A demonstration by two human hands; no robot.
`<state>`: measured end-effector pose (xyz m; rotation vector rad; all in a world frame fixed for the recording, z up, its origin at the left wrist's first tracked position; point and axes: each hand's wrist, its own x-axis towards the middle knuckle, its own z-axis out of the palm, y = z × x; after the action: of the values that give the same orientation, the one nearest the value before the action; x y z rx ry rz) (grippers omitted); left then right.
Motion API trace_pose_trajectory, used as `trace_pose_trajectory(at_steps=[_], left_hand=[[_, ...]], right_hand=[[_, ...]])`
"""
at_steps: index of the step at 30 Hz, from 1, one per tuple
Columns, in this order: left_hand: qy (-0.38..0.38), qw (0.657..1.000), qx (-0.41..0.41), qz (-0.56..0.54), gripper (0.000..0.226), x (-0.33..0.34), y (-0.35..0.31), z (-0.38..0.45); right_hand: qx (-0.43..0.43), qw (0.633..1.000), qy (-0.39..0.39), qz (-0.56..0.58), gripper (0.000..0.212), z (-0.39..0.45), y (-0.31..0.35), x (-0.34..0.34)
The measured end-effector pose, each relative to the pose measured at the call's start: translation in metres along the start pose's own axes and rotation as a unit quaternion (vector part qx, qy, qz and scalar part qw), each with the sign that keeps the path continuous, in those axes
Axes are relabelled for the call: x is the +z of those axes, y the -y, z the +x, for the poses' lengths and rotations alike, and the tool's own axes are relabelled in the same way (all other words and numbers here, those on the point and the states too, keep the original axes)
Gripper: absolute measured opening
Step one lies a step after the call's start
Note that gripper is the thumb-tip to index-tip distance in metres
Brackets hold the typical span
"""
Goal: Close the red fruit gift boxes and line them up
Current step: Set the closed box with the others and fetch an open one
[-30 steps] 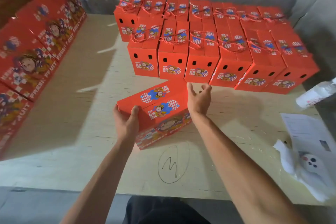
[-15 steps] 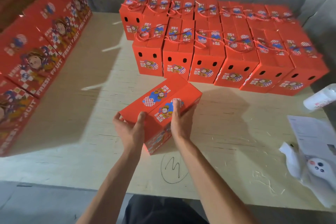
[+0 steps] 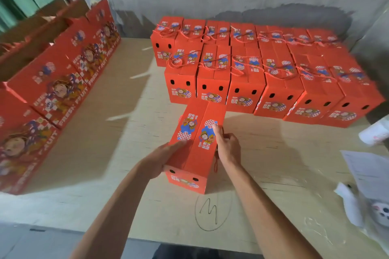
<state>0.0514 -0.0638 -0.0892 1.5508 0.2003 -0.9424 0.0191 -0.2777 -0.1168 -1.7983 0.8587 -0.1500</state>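
One red box (image 3: 195,147) sits centre frame on the wooden table (image 3: 126,132), top flaps shut, long axis running away from the camera, its near end with two dark holes facing the viewer. Left hand (image 3: 162,159) lies against the box's left side near the close end, fingers fairly straight and reaching onto the top edge. Right hand (image 3: 226,145) is on the right side, index finger stretched onto the top flap, other fingers curled around what looks like the red cord handle (image 3: 216,162); blur makes that grip hard to confirm. The box's far end reaches just short of the front row of finished boxes (image 3: 263,90) in the upper right of the frame: six counted in the front row, and a back row behind it, about six, though the far right is too blurred for a sure count. All have cord handles lying on top. Along the left edge, a line of printed flat red cartons (image 3: 61,90) stands on edge, four or five visible. Right edge: one white bottle (image 3: 374,132), paper sheets (image 3: 366,172), a small white device (image 3: 382,212). A circled pen mark (image 3: 210,210) is on the table just below the box.
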Motion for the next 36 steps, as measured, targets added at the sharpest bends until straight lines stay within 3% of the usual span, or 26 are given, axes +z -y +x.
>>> trace_pose_trajectory(at_steps=[1,3,7,10,13,16,18,20,24,27,28,33,36], left_hand=[[0.044,0.999,-0.002,-0.015,0.04,-0.003,-0.007,0.003],[0.043,0.999,0.013,-0.026,0.022,-0.007,-0.021,0.013],[-0.147,0.974,0.157,-0.067,0.013,0.003,-0.055,0.032],[-0.202,0.95,0.237,-0.028,0.012,0.01,-0.082,0.027],[-0.192,0.926,0.319,0.062,0.024,0.015,-0.11,0.003],[-0.19,0.88,0.368,0.235,0.04,0.01,-0.125,-0.017],[-0.213,0.842,0.397,0.295,0.038,-0.008,-0.13,-0.024],[-0.228,0.813,0.419,0.335,0.03,-0.03,-0.136,-0.027],[-0.233,0.778,0.447,0.376,0.028,-0.081,-0.155,-0.025],[-0.209,0.759,0.492,0.371,0.023,-0.122,-0.183,-0.019],[-0.207,0.761,0.493,0.368,0.021,-0.135,-0.193,-0.015],[-0.188,0.835,0.381,0.349,0.029,-0.189,-0.203,0.019],[-0.187,0.827,0.326,0.418,0.044,-0.219,-0.187,0.043]], right_hand=[[0.01,1.0,0.001,0.005,0.062,-0.006,0.0,0.001],[0.001,1.0,0.011,-0.018,0.056,-0.012,0.005,-0.003],[-0.074,0.994,0.037,-0.066,0.042,-0.011,0.027,-0.014],[-0.122,0.988,0.099,0.005,0.035,-0.015,0.057,-0.01],[-0.155,0.971,0.177,0.032,0.03,-0.019,0.102,0.012],[-0.139,0.968,0.207,0.024,0.052,-0.027,0.137,0.042],[-0.103,0.962,0.236,0.096,0.06,-0.033,0.148,0.06],[-0.08,0.952,0.255,0.152,0.047,-0.038,0.158,0.081],[-0.074,0.966,0.205,0.143,0.024,-0.044,0.19,0.124],[-0.113,0.979,0.149,0.083,0.027,-0.039,0.217,0.153],[-0.126,0.981,0.133,0.066,0.03,-0.036,0.227,0.161],[-0.132,0.989,0.035,0.056,0.036,-0.015,0.271,0.2],[-0.135,0.984,0.059,0.101,0.035,-0.006,0.302,0.227]])
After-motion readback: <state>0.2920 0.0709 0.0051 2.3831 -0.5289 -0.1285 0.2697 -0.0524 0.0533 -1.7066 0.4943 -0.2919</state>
